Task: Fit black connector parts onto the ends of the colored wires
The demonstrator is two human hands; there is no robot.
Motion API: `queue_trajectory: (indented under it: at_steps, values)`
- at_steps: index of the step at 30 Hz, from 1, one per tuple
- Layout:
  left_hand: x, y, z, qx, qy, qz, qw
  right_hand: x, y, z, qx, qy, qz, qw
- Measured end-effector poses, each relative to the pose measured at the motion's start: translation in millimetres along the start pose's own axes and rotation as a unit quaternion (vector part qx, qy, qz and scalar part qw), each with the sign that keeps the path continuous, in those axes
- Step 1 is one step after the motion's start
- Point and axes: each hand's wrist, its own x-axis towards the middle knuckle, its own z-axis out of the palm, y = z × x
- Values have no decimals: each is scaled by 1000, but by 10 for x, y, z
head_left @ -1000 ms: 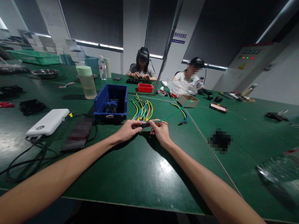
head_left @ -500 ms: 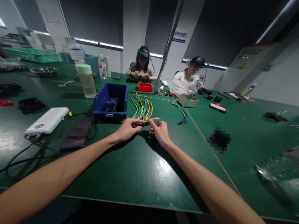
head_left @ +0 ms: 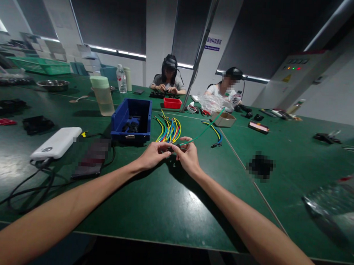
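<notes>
My left hand (head_left: pixel 151 155) and my right hand (head_left: pixel 188 157) meet over the green table (head_left: pixel 150 209), both pinching a small black part (head_left: pixel 170 149) between their fingertips. A green wire (head_left: pixel 205 130) runs from that part up and to the right, with my right hand's fingers on its near end. Just beyond my hands lies a bundle of yellow, green, blue and red wires (head_left: pixel 168 130). A blue bin (head_left: pixel 132 120) with dark parts inside stands to the left of the bundle.
A white power bank (head_left: pixel 57 143), a dark phone (head_left: pixel 91 160) and black cables (head_left: pixel 30 188) lie at the left. A pale bottle (head_left: pixel 102 96), a small cardboard box (head_left: pixel 223 119), a red tray (head_left: pixel 171 103) and more wires (head_left: pixel 215 134) stand farther back. Two people sit across the table.
My hands have come closer together and a little lower, and the green wire's far end has swung upward. Nothing else on the table has moved.
</notes>
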Motion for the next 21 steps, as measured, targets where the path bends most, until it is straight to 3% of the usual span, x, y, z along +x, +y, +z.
queue_trajectory:
  at_steps: [11,21]
  values:
    - [-29,20,19,86,-23,11,996,48,67,-35,17,-13,-5,1000]
    - [-53,56,22,98,-15,28,995,24,65,-24,-24,-18,-43,999]
